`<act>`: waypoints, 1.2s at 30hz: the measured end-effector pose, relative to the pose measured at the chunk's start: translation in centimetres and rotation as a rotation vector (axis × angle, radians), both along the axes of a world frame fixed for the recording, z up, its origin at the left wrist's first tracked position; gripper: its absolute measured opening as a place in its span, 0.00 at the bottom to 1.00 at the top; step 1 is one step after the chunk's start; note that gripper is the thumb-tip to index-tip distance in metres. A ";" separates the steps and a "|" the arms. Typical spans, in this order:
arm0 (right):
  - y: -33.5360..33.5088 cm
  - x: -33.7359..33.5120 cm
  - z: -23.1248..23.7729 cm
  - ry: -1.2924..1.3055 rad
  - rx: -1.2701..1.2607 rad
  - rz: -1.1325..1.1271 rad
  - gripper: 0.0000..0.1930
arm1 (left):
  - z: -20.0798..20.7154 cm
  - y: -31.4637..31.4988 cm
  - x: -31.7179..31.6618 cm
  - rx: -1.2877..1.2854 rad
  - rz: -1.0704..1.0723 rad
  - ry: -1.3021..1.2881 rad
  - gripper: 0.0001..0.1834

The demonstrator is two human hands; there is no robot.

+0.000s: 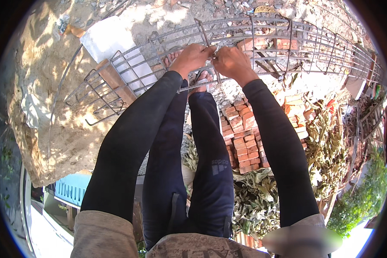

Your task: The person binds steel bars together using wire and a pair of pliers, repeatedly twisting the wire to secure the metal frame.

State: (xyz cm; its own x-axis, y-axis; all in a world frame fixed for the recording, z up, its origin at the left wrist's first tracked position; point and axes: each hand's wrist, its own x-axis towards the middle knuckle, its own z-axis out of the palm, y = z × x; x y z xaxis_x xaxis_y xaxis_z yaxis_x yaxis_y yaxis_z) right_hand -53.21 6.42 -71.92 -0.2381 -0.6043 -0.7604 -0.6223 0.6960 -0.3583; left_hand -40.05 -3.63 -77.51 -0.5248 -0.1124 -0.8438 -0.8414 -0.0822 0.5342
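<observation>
A long rebar cage (305, 53) of thin longitudinal bars and square stirrups stretches across in front of me. My left hand (191, 59) is closed with its fingertips at one stirrup (201, 31). Right beside it, my right hand (232, 63) is curled closed at the same spot, thumb and fingers pinched together. The two hands nearly touch over the bars. Whatever lies between the fingertips is too small and covered to make out. My bare feet in sandals (201, 81) show beneath the cage.
A brick (114, 79) and a pale slab (109, 38) lie under the cage's left end. More bricks (284, 44) lie under its middle. Stacked red bricks (245, 146) stand near my right leg, beside dry leaves (327, 146). A bent rod (58, 92) curves across the sandy ground at left.
</observation>
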 end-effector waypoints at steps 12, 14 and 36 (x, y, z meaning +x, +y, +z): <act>1.8 5.8 4.2 0.214 -0.047 -0.188 0.10 | -1.5 1.6 0.1 -0.179 0.014 0.135 0.32; 3.5 8.6 3.0 0.095 0.002 -0.361 0.17 | -2.2 1.3 0.5 -0.159 0.015 0.105 0.32; 4.6 16.1 -7.0 -0.257 -0.371 -1.433 0.27 | -0.5 -0.8 -0.8 0.090 -0.109 -0.053 0.20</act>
